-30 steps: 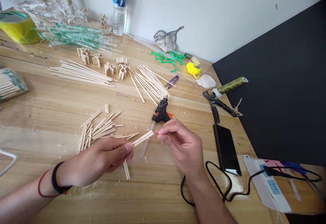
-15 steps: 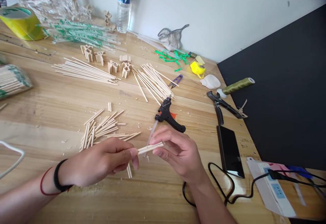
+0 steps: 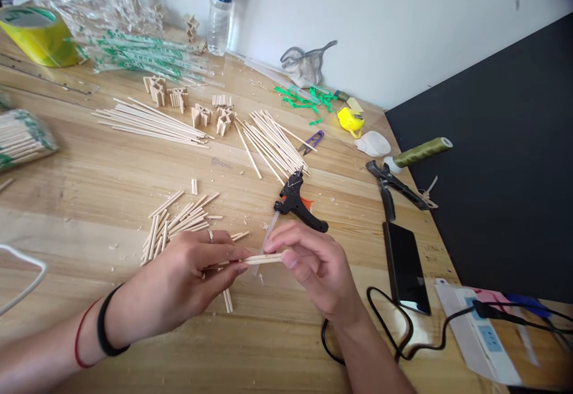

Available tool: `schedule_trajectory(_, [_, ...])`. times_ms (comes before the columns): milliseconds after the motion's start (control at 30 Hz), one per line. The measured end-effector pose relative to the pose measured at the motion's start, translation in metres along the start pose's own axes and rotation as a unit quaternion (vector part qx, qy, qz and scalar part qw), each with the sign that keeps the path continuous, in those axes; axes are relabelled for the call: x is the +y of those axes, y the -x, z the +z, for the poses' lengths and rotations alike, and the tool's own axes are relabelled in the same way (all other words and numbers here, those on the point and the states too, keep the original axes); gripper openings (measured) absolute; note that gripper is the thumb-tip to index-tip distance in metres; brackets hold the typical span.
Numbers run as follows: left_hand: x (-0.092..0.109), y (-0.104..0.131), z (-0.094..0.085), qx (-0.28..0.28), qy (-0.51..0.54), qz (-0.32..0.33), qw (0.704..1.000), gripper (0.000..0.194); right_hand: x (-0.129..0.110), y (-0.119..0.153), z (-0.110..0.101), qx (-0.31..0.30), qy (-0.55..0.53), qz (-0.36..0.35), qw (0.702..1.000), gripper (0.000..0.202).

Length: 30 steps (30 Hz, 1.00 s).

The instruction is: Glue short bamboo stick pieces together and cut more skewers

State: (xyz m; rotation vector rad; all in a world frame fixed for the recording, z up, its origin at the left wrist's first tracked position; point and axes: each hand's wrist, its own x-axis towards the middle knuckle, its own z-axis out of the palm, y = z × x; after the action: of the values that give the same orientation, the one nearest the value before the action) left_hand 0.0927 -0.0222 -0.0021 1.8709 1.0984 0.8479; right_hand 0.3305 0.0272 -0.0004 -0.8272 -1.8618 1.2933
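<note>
My left hand (image 3: 197, 268) pinches a pair of short wooden sticks (image 3: 265, 258) lying side by side, near their left end. At the right end, my right hand (image 3: 316, 268) closes thumb and fingers on the same sticks. Just beyond the hands lies a black hot glue gun (image 3: 293, 200) with a clear glue stick (image 3: 270, 227) in its back. A loose pile of short cut sticks (image 3: 185, 218) spreads behind my left hand, which covers part of it. Below the held pair, two more short sticks (image 3: 228, 300) rest on the wooden table (image 3: 192, 352).
Longer sticks (image 3: 273, 143) and small glued stick blocks (image 3: 201, 114) lie farther back. Purple snips (image 3: 312, 142), a yellow tape measure (image 3: 350, 120) and pliers (image 3: 385, 185) are to the right. A phone (image 3: 406, 265), black cable (image 3: 405, 328) and power strip (image 3: 486, 328) sit at right.
My left hand has rolled over, so its thumb now grips from below and a ring shows. The held sticks have turned nearer level. My right thumb has shifted up onto their end.
</note>
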Motion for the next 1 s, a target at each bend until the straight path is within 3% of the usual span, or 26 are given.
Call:
schedule_trajectory(233, [-0.008, 0.003, 0.008, 0.003, -0.101, 0.046, 0.994, 0.025, 0.001, -0.001, 0.002, -0.038, 0.108, 0.056, 0.992, 0.011])
schedule_trajectory(467, [-0.014, 0.008, 0.012, -0.069, -0.175, 0.004, 0.982, 0.032, 0.007, 0.0, 0.006, -0.103, 0.21, 0.025, 0.972, 0.011])
schedule_trajectory(567, [-0.012, 0.005, 0.01, -0.069, -0.156, 0.0, 0.985, 0.033, 0.006, -0.001, 0.007, -0.111, 0.212, 0.008, 0.971, 0.013])
schedule_trajectory(700, [-0.002, 0.001, 0.003, -0.031, -0.089, 0.003, 0.996, 0.027, 0.005, -0.001, 0.009, -0.062, 0.14, 0.021, 0.988, 0.015])
schedule_trajectory(800, [0.005, -0.001, -0.002, -0.011, -0.059, -0.001, 0.998, 0.024, 0.008, 0.002, 0.009, -0.014, 0.021, 0.064, 0.998, 0.017])
schedule_trajectory(900, [0.006, -0.001, -0.003, -0.002, -0.038, -0.031, 0.999, 0.024, 0.013, 0.001, 0.007, 0.063, -0.128, 0.078, 0.987, 0.024])
schedule_trajectory(1000, [0.004, -0.002, -0.004, -0.015, -0.01, -0.072, 0.997, 0.025, 0.016, -0.003, 0.002, 0.134, -0.186, 0.067, 0.971, 0.033])
